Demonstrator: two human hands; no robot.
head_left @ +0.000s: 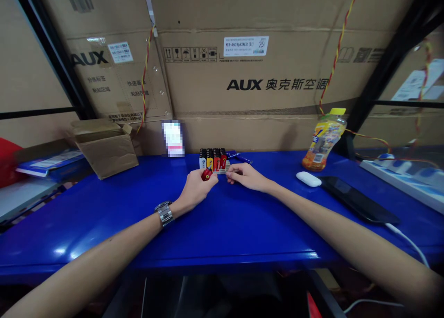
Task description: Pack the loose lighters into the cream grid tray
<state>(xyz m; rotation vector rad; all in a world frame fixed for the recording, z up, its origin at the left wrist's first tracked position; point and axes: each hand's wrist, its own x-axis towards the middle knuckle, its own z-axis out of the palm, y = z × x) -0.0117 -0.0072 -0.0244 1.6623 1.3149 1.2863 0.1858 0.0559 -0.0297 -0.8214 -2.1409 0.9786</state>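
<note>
My left hand [198,187], with a metal watch [164,213] on its wrist, is closed around a red lighter [207,173]. Just behind it stands a block of lighters [217,159] in rows, white, yellow and red with black tops, on a pale tray [224,170]. At the tray's front right corner is my right hand [244,175], its fingers curled together. Whether anything sits between those fingers cannot be made out. Blue pen-like items [239,157] lie behind the right hand.
On the blue table [222,225], an open cardboard box [106,146] stands left and a blurred lit screen [173,138] at the back. Rightward are a drink bottle [324,140], a white earbud case [308,179], a cabled black device [359,200] and a power strip [405,183]. Large cartons [277,119] rise behind.
</note>
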